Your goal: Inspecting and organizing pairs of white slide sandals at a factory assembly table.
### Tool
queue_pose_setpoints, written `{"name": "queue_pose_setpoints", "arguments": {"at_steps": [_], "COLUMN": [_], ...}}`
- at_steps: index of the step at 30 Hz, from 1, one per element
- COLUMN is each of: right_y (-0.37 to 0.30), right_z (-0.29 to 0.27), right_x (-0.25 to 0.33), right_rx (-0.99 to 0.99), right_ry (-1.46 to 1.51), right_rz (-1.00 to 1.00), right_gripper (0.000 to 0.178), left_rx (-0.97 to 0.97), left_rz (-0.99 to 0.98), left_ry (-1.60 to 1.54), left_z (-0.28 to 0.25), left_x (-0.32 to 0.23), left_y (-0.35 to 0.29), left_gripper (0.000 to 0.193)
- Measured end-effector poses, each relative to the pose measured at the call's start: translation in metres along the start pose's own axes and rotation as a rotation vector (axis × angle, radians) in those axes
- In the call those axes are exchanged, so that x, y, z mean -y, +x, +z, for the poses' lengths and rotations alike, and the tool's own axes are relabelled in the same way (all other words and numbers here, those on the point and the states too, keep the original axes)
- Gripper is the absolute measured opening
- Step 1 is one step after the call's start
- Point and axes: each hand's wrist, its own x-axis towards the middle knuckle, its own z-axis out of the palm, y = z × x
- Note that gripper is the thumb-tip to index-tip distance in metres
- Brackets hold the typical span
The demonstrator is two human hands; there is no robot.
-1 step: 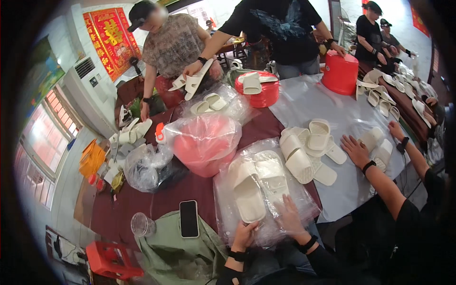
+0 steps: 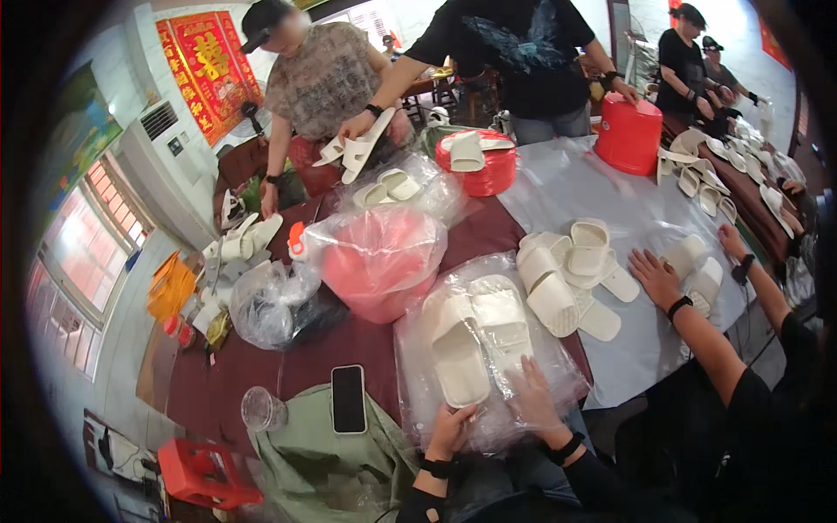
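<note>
A pair of off-white slide slippers lies side by side on clear plastic bags point(image 2: 420, 394) at the table's near edge. Pinched at its heel, the left slipper point(image 2: 459, 359) is in my left hand point(image 2: 450, 431). The right slipper point(image 2: 500, 324) has a shiny film over it and seems to be inside a bag. My right hand point(image 2: 535, 403) rests with outstretched fingers on the plastic by that slipper's heel, slightly blurred. How far the bag covers the left slipper I cannot tell.
A phone point(image 2: 348, 399) and a clear cup point(image 2: 263, 410) lie left on green cloth. Beyond stands a plastic-covered red tub point(image 2: 380, 270). More slippers point(image 2: 575, 275) pile up on the right, near a co-worker's hands point(image 2: 656, 281). Two people work across the table; a red stool point(image 2: 207, 473) stands lower left.
The whole view has shifted very slightly. My hands and the slippers stay in practically the same place.
</note>
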Motion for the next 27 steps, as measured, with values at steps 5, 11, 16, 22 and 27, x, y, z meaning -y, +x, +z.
{"name": "queue_pose_setpoints", "arguments": {"at_steps": [5,11,16,22,27], "right_y": [-0.002,0.0,0.001,0.003,0.001], "right_z": [-0.001,0.0,-0.004,-0.007,-0.002], "right_x": [-0.004,0.002,0.001,0.005,-0.002], "right_rx": [-0.037,-0.035,-0.017,-0.004,-0.01], "right_ry": [-0.013,0.029,0.001,-0.004,-0.037], "right_rz": [0.004,-0.024,-0.013,-0.004,-0.037], "right_gripper": [0.049,0.05,0.05,0.05,0.051], "left_rx": [0.024,0.024,0.022,-0.02,0.065], "left_rz": [-0.061,-0.081,-0.097,-0.1,-0.061], "left_ry": [0.208,0.081,0.067,0.075,0.052], "left_z": [-0.002,-0.01,0.0,-0.001,-0.002], "left_x": [-0.004,0.001,-0.006,-0.004,-0.003], "left_y": [0.0,0.0,-0.002,-0.002,0.0], "left_gripper": [0.036,0.032,0.029,0.025,0.023]}}
